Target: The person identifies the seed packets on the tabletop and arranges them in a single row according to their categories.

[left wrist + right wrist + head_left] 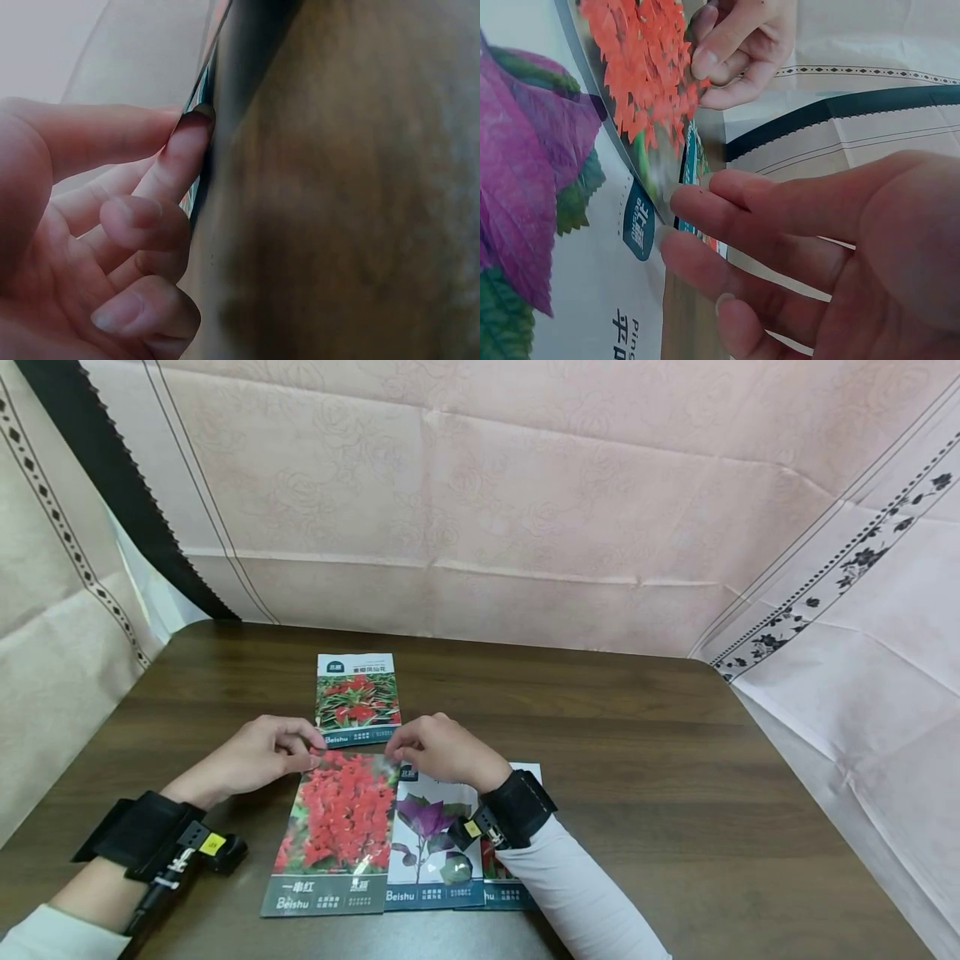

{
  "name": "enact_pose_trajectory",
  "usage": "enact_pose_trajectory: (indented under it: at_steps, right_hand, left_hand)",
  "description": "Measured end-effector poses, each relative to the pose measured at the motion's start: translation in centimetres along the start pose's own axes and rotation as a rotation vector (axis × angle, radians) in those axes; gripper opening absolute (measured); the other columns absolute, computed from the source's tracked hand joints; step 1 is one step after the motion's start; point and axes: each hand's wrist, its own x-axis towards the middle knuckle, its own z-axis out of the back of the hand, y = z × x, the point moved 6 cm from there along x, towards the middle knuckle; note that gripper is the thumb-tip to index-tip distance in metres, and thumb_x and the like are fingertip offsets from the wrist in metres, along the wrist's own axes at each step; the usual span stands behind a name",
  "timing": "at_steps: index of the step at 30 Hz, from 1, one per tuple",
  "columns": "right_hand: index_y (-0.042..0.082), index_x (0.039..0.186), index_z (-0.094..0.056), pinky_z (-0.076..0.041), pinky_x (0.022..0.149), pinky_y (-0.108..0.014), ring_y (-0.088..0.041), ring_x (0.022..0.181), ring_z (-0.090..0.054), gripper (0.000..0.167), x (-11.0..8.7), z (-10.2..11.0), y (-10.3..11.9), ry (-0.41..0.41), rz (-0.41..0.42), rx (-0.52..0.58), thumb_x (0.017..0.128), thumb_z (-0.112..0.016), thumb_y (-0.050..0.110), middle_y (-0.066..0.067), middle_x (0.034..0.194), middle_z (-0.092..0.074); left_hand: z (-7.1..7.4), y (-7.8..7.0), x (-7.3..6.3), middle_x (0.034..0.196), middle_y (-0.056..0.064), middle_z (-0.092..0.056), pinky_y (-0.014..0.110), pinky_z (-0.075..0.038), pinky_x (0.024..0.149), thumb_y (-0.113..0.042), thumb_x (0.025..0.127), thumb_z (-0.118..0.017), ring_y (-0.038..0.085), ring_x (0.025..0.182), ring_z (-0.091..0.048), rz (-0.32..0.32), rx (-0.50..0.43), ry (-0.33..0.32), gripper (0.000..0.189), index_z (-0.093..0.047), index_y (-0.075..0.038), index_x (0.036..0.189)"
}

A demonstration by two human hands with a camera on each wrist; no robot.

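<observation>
A seed packet with red flowers [347, 827] lies at the left of a row on the table. My left hand [273, 752] pinches its top left corner between thumb and index finger; the thin edge shows in the left wrist view between the fingers [187, 142]. At its top right corner is my right hand [442, 750], its fingers loosely bent and the fingertips [682, 199] at the packet's edge. Beside it lies a packet with a purple flower [423, 818], partly covered by my right wrist. A third packet [510, 893] is mostly hidden under my right forearm.
Behind the row, a smaller-looking packet with red flowers and green leaves [357, 702] lies near the table's middle. The brown wooden table [637, 777] extends to the right. Pale patterned cloth [487, 527] hangs along its back and sides.
</observation>
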Motion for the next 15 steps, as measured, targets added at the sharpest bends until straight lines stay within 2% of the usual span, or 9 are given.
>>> enact_pose_trajectory:
  at_steps: [15]
  right_hand:
    - [0.012,0.108,-0.073,-0.042,0.061,-0.017,-0.007,0.073,-0.055,0.021,0.00,-0.18,-0.13,0.009,0.001,-0.027,0.099,-0.054,0.012,0.000,0.103,-0.072]
  left_hand:
    - [-0.12,0.09,0.00,0.080,0.003,-0.068,0.031,-0.039,0.066,-0.011,0.090,-0.063,0.019,0.075,-0.054,-0.017,0.042,0.005,0.018,-0.064,-0.007,0.107]
